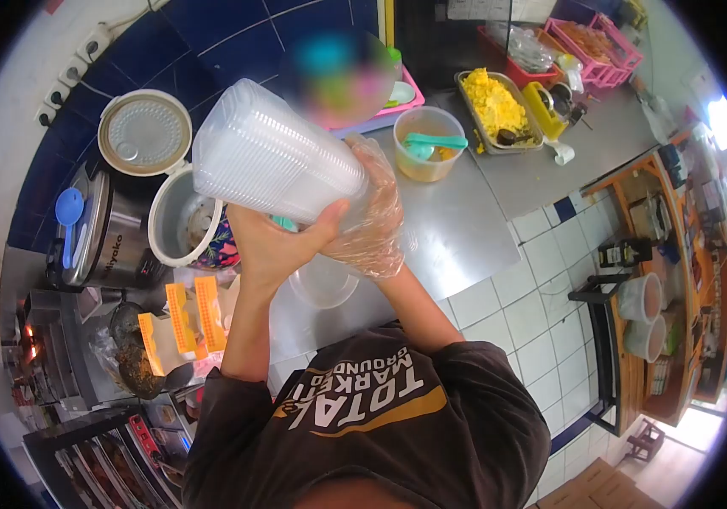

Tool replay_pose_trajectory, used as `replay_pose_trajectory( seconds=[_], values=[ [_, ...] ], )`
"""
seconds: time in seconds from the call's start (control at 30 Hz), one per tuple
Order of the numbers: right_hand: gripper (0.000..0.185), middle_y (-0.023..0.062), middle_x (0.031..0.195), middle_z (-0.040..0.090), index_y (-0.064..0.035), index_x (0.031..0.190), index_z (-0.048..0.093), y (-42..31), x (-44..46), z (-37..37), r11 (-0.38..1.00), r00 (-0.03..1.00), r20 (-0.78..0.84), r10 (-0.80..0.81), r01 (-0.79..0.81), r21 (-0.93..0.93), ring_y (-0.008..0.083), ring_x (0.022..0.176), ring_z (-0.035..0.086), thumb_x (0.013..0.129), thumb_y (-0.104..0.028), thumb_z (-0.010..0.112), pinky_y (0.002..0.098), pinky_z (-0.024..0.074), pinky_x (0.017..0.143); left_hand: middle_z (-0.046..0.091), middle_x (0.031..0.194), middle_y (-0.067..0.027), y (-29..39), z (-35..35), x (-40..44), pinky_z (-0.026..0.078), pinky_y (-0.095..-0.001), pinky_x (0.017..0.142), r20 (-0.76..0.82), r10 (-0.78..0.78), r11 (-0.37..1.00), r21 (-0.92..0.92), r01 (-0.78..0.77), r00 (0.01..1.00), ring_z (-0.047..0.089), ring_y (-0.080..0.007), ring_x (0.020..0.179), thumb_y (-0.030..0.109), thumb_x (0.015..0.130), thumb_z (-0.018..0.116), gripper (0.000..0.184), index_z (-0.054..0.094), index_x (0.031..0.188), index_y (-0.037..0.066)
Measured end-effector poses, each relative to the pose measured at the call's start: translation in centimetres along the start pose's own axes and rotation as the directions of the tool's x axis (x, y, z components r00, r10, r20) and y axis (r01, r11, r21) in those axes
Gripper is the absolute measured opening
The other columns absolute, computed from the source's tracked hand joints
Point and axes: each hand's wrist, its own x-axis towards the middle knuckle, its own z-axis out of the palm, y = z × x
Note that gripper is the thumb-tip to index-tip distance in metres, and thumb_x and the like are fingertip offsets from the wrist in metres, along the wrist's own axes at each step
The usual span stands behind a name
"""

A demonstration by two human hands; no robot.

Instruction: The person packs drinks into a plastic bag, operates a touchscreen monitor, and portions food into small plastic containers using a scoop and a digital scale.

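Both my hands grip a tall stack of nested clear plastic containers (266, 153), which I hold tilted over the steel counter (440, 233). My bare left hand (274, 242) is closed on the underside of the stack, its thumb pointing right. My right hand (372, 220), in a thin clear plastic glove, wraps round the right end. Below my hands, a round clear plastic piece (327, 284) rests on the counter, partly covered by my wrists. Beyond my right hand stands a clear tub (423, 165) with a teal-handled utensil (435, 141) in it.
At left are an open rice cooker (181, 220), a steel cooker (104, 225) with a blue ladle (69, 212), orange-and-white boxes (185, 318) and a dark pan (134, 352). A metal tray (499, 110) of yellow food sits at back right. A wooden shelf (677, 297) stands at far right.
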Motion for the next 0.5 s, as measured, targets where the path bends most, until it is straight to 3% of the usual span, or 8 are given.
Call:
replay_pose_trajectory(
  seconds=[0.13,0.23,0.33,0.47,0.5],
  values=[
    [0.095,0.0252,0.138,0.054,0.0004,0.141,0.042,5.1,0.3,-0.8,0.995,0.996,-0.003,0.086,-0.086,0.042,0.0414,0.124,0.057,0.063,-0.023,0.09,0.0478,0.047,0.105,0.074,0.1,-0.012,-0.9,3.3,3.0,0.056,-0.0328,0.082,-0.029,-0.033,0.999,0.007,0.033,0.999,0.071,-0.0187,0.091,0.013,0.067,0.091,0.048,0.069,0.107,-0.003],
    [0.092,0.0238,0.134,0.054,0.0007,0.138,0.044,8.9,-0.9,-3.5,0.935,0.938,0.062,0.342,-0.333,-0.121,0.0398,0.124,0.056,0.063,-0.024,0.091,0.0466,0.0459,0.105,0.075,0.099,-0.012,-3.4,5.3,5.1,0.057,-0.0337,0.081,-0.011,-0.023,0.998,0.062,0.024,1.0,0.073,-0.0204,0.091,0.016,0.068,0.09,0.045,0.071,0.105,-0.001],
    [0.087,0.0208,0.127,0.055,0.0023,0.135,0.046,12.6,-3.2,-8.4,0.882,0.924,0.062,0.376,-0.337,-0.329,0.0375,0.115,0.059,0.064,-0.023,0.09,0.0454,0.049,0.1,0.076,0.098,-0.0115,-11.2,7.9,4.9,0.057,-0.0343,0.08,0.012,0.05,0.978,0.201,-0.051,0.999,0.074,-0.023,0.09,0.018,0.069,0.09,0.042,0.073,0.104,0.002],
    [0.089,0.0191,0.124,0.055,0.0029,0.136,0.043,13.5,-5.8,-13.2,0.819,0.852,0.16,0.498,-0.402,-0.41,0.0336,0.109,0.06,0.065,-0.023,0.09,0.0437,0.0521,0.094,0.075,0.102,-0.0124,-24.2,13.0,-0.2,0.056,-0.0384,0.085,-0.036,-0.108,0.989,0.096,0.111,0.994,0.073,-0.0289,0.095,0.021,0.069,0.09,0.044,0.072,0.106,0.005],
    [0.09,0.0196,0.125,0.054,0.0026,0.137,0.041,13.6,-6.2,-13.8,0.821,0.831,0.175,0.528,-0.447,-0.355,0.0323,0.11,0.061,0.066,-0.023,0.09,0.0427,0.0533,0.092,0.072,0.107,-0.0152,-27.8,14.0,-2.0,0.055,-0.0417,0.088,-0.028,-0.094,0.968,0.231,0.098,0.995,0.07,-0.0326,0.1,0.023,0.068,0.091,0.053,0.068,0.111,0.003]
  ],
)
